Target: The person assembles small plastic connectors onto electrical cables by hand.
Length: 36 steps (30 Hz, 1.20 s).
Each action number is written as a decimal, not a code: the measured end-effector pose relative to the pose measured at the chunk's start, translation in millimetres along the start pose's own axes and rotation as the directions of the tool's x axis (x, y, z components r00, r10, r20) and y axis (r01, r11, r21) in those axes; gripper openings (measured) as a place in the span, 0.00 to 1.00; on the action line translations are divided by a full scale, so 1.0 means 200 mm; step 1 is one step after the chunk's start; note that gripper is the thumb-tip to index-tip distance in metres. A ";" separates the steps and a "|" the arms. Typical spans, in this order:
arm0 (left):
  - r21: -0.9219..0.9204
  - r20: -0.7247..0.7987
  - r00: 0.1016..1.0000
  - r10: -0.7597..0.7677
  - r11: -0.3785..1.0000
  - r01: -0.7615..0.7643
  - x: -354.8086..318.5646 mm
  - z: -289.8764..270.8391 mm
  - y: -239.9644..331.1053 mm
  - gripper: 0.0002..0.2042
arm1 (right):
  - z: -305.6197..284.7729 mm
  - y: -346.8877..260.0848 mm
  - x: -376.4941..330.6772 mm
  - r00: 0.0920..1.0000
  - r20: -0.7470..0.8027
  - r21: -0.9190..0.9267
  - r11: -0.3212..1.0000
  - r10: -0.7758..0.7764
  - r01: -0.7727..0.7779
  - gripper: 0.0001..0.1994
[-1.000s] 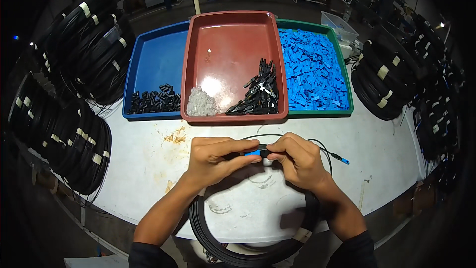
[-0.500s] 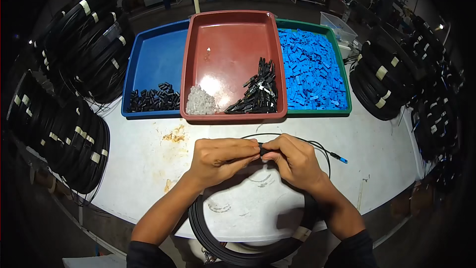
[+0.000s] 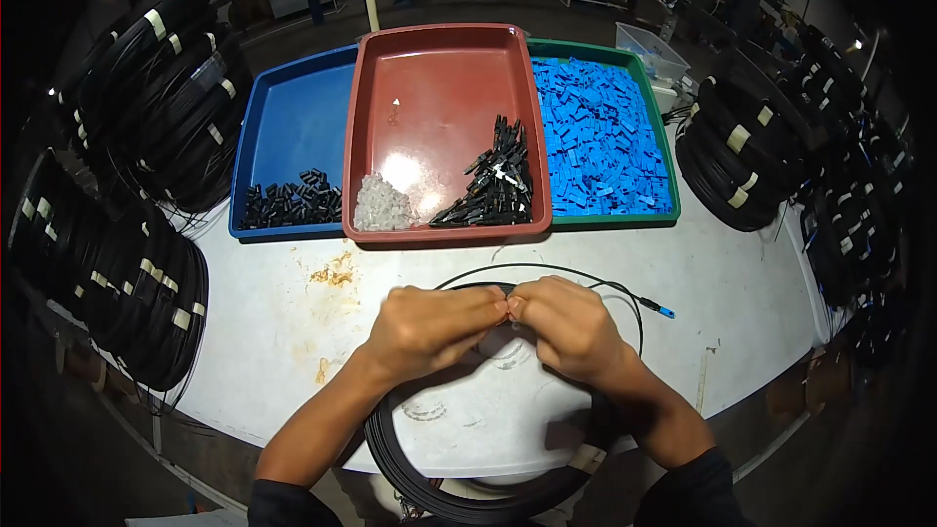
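White tabletop, across whose near edge a black cable coil extended.
Above the coil's far side, the left hand and right hand met with fingertips pinched together; whether they grasped anything could not be told. Right of them, a blue-tipped connector rested on the tabletop.

Open tabletop left of left hand, good lane there, until stacked coils wall it off! Ahead, black cable arcs across, then red tray blocks. Right of right hand, blue-tipped cable end intrudes; bare room beyond.
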<state>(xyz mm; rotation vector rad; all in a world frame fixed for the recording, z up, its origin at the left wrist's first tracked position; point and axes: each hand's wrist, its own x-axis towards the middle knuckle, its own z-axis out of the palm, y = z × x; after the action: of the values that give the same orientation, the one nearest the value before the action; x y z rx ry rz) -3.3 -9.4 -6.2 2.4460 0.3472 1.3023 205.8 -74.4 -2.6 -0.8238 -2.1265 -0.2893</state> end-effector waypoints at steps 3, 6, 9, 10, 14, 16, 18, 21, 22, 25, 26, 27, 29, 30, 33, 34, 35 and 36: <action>0.200 0.038 0.957 0.286 0.937 -0.288 -0.03 -0.02 -0.03 0.15 | 0.02 0.00 -0.01 0.910 0.145 0.429 0.804 0.389 -0.412 0.07; 0.000 0.043 0.999 -0.032 0.999 0.032 -0.03 -0.02 -0.03 0.10 | 0.03 0.02 -0.04 0.937 0.194 0.344 0.874 0.291 -0.343 0.12; -0.164 0.028 0.984 -0.174 0.971 0.176 -0.02 -0.02 -0.03 0.07 | 0.01 0.00 0.00 0.982 0.104 0.246 0.953 0.155 -0.176 0.14; -0.180 0.030 0.985 -0.170 0.969 0.172 -0.03 -0.01 -0.03 0.06 | 0.01 0.00 0.00 0.983 0.103 0.247 0.953 0.154 -0.175 0.14; -0.069 0.010 0.998 -0.057 0.996 0.057 -0.03 -0.03 -0.02 0.07 | 0.02 0.00 0.00 0.987 0.069 0.225 0.962 0.144 -0.156 0.14; -0.128 -0.006 0.993 -0.116 0.985 0.114 -0.04 -0.02 -0.01 0.07 | 0.02 0.00 0.00 0.988 0.062 0.224 0.963 0.142 -0.152 0.15; -0.190 -0.017 0.984 -0.176 0.967 0.170 -0.03 -0.02 0.01 0.06 | 0.01 -0.01 0.02 0.995 -0.009 0.132 0.987 0.098 -0.096 0.10; -0.222 0.089 0.919 -0.385 0.892 0.395 -0.01 -0.04 0.04 0.05 | -0.01 -0.01 0.03 1.000 -0.002 0.018 1.000 0.023 -0.023 0.08; -0.236 0.097 0.898 -0.430 0.866 0.441 0.00 -0.03 0.05 0.05 | -0.01 -0.01 0.03 1.000 -0.003 0.018 1.000 0.024 -0.023 0.08; -0.198 0.043 0.945 -0.324 0.924 0.326 -0.01 0.01 0.03 0.07 | -0.02 -0.02 0.02 0.999 0.038 0.007 1.000 0.026 -0.026 0.08; -0.136 -0.010 0.987 -0.160 0.978 0.157 -0.01 0.02 0.02 0.09 | -0.01 -0.02 0.02 0.997 0.020 0.060 0.996 0.072 -0.073 0.08; -0.136 -0.010 0.987 -0.159 0.978 0.156 -0.01 0.02 0.02 0.09 | 0.00 -0.02 0.01 0.993 0.004 0.113 0.986 0.119 -0.118 0.08; 0.196 0.074 0.962 0.261 0.942 -0.271 0.01 -0.02 0.03 0.10 | 0.00 -0.03 0.00 0.968 0.064 0.261 0.932 0.243 -0.251 0.08; 0.200 0.075 0.953 0.294 0.932 -0.303 0.01 -0.02 0.02 0.10 | 0.00 -0.03 0.00 0.926 0.141 0.394 0.838 0.351 -0.378 0.09; 0.135 0.067 0.981 0.185 0.972 -0.192 -0.03 -0.04 0.00 0.08 | 0.02 -0.03 -0.01 0.923 0.189 0.370 0.846 0.336 -0.384 0.07; 0.136 0.062 0.981 0.184 0.972 -0.191 -0.03 -0.03 0.00 0.08 | 0.02 -0.02 0.00 0.923 0.192 0.369 0.847 0.333 -0.383 0.07; 0.013 0.022 0.999 -0.031 0.999 0.031 -0.03 -0.02 0.01 0.08 | 0.02 -0.02 0.01 0.966 0.102 0.281 0.925 0.238 -0.257 0.07; -0.116 0.010 0.969 -0.247 0.962 0.247 -0.03 -0.02 0.02 0.07 | 0.02 -0.02 0.02 0.992 0.021 0.179 0.975 0.127 -0.129 0.08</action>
<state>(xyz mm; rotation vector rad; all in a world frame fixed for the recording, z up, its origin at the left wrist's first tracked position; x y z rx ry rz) -9.5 -14.7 -7.6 2.2206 0.5432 1.1868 198.7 -73.4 -1.9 -0.8516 -2.0626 -0.0246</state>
